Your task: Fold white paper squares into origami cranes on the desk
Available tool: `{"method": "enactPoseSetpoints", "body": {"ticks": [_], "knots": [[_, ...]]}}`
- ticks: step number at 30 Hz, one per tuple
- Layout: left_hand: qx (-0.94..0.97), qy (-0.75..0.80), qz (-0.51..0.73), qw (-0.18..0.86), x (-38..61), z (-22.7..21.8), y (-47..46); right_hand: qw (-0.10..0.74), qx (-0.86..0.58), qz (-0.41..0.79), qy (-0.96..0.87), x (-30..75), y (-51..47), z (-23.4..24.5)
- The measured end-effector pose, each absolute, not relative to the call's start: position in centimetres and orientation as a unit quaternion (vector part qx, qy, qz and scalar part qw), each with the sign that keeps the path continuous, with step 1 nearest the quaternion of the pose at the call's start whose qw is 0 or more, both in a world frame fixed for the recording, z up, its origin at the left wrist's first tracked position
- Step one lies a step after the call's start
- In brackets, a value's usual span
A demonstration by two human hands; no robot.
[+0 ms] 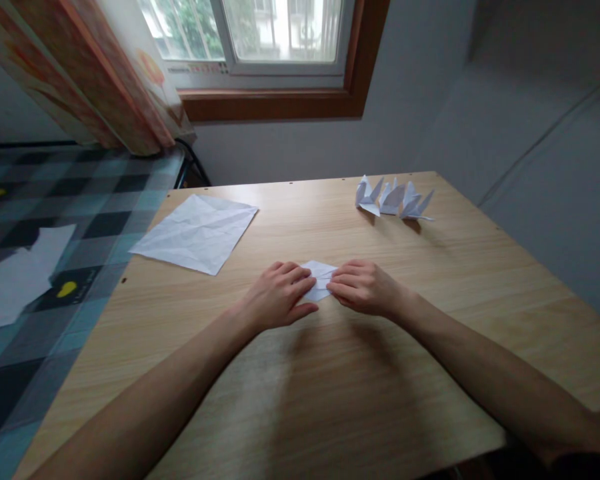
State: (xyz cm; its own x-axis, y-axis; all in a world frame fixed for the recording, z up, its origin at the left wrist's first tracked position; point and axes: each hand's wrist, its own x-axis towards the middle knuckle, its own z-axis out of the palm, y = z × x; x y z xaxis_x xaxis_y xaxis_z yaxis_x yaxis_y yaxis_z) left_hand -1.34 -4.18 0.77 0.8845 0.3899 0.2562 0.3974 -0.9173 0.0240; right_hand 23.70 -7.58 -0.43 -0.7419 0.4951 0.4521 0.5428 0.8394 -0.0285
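A small piece of folded white paper (321, 279) lies on the wooden table, with crease lines running across its middle. My left hand (283, 293) holds its left side down, fingers bent over the edge and the thumb stretched out near the lower edge. On the right side, my right hand (363, 287) grips the paper with its fingers close together; the thumb is mostly hidden. The fingertips of both hands are a short distance apart, and both ends of the paper are covered by them.
Folded paper cranes (393, 199) stand at the table's back right. A creased white sheet (197, 233) lies at the back left of the table (460, 287). More white paper (23, 280) rests on the checked cloth (95, 223) at left. Beyond are a curtain and a window.
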Motion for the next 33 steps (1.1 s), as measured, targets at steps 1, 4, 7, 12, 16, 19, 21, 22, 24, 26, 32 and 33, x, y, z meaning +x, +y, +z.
{"method": "enactPoseSetpoints", "body": {"ticks": [1,4,7,12,16,19,21,22,24,26,32,33], "knots": [[-0.97,-0.203,-0.129,0.012,-1.3,0.8,-4.2,0.223,-0.28,-0.052,-0.932,23.6,-7.6,-0.3],[-0.97,-0.207,-0.129,0.005,-1.4,0.8,-4.2,0.203,-0.281,-0.059,-0.936,23.5,-7.8,0.3],[-0.969,-0.207,-0.137,-0.004,-1.5,0.9,-4.2,0.169,-0.281,-0.07,-0.942,23.6,-8.1,1.0],[-0.968,-0.201,-0.15,-0.019,-1.5,0.8,-4.1,0.165,-0.297,-0.08,-0.937,24.2,-8.3,1.0],[-0.967,-0.205,-0.15,-0.018,-1.4,0.9,-4.1,0.186,-0.284,-0.096,-0.936,24.1,-8.2,0.7],[-0.967,-0.21,-0.146,-0.015,-1.4,1.0,-4.1,0.194,-0.267,-0.118,-0.936,23.9,-8.1,0.5],[-0.966,-0.213,-0.146,-0.016,-1.4,1.0,-4.2,0.199,-0.264,-0.126,-0.935,23.9,-8.1,0.4],[-0.965,-0.215,-0.147,-0.018,-1.4,1.0,-4.2,0.205,-0.269,-0.122,-0.933,23.9,-8.0,0.3],[-0.963,-0.221,-0.152,-0.026,-1.4,1.0,-4.2,0.227,-0.289,-0.098,-0.925,24.0,-8.0,0.1],[-0.959,-0.231,-0.162,-0.037,-1.3,0.9,-4.1,0.251,-0.314,-0.082,-0.912,24.0,-7.9,-0.1],[-0.947,-0.247,-0.2,-0.041,-1.5,0.2,-3.7,0.276,-0.345,-0.125,-0.888,23.3,-8.0,-0.1],[-0.946,-0.248,-0.206,-0.038,-1.5,0.1,-3.6,0.276,-0.346,-0.137,-0.886,23.1,-8.1,-0.1]]}}
